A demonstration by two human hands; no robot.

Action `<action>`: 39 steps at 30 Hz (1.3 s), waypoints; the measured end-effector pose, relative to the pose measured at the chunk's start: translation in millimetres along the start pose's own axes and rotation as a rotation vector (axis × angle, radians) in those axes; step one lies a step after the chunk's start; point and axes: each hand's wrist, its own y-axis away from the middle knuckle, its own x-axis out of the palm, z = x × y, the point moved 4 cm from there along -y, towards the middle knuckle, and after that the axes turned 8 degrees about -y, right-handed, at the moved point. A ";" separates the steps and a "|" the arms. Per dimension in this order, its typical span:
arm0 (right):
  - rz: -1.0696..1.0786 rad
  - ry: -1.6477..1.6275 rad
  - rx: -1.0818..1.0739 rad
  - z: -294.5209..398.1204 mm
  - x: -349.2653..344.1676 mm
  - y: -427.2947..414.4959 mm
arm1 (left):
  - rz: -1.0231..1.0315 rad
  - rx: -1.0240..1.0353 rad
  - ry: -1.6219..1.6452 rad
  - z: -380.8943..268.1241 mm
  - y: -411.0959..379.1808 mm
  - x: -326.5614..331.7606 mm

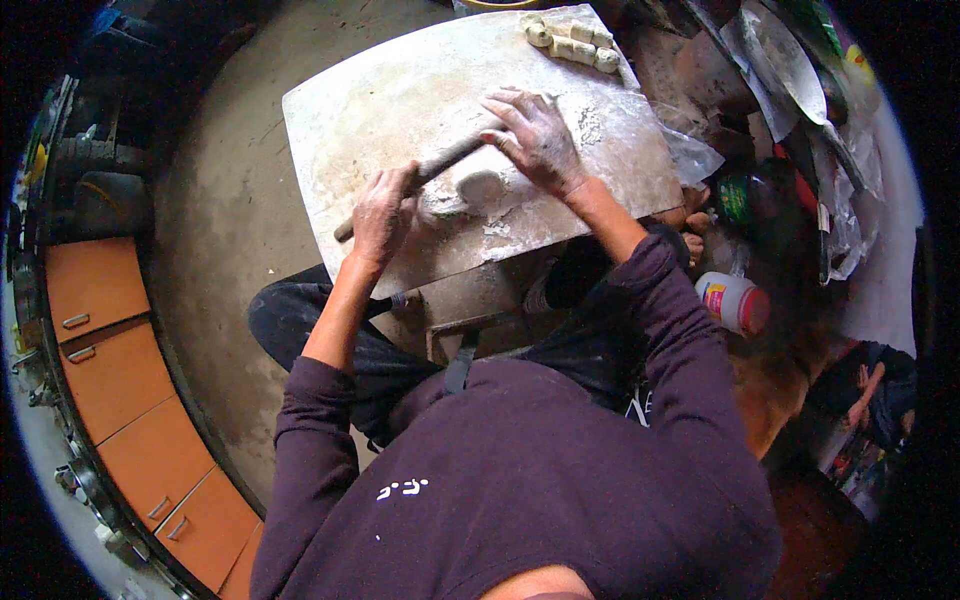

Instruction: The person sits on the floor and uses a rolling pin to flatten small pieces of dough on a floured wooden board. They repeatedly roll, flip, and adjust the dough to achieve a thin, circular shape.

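A slim wooden rolling pin (452,156) lies slantwise above a flour-dusted board (375,97). My left hand (384,210) is wrapped around its near left part, and the pin's tip sticks out past it. At the other end, my right hand (536,135), white with flour, has the pin between its thumb and fingers and hides that tip. Just below the pin, between my hands, a small rounded piece of dough (480,187) rests beside a heap of flour (441,201). Several short rolls of dough (574,49) lie at the board's far right corner.
Loose flour (590,124) is scattered right of my right hand. A clear plastic bag (688,154) touches the board's right edge. A jar with a red lid (731,302) lies near my right elbow. Orange cabinets (112,375) line the left side. Another person's arm (866,397) shows at far right.
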 end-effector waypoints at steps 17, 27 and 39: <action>0.129 0.283 0.293 -75.0 20.4 44.4 | 0.016 -0.178 -0.358 31.2 -101.1 49.7; 0.332 0.138 0.353 13.5 -8.2 112.2 | 0.095 -0.099 -0.245 7.7 17.0 34.0; 0.145 0.285 0.396 -67.5 34.7 50.9 | 0.049 0.025 -0.400 34.8 -86.8 60.0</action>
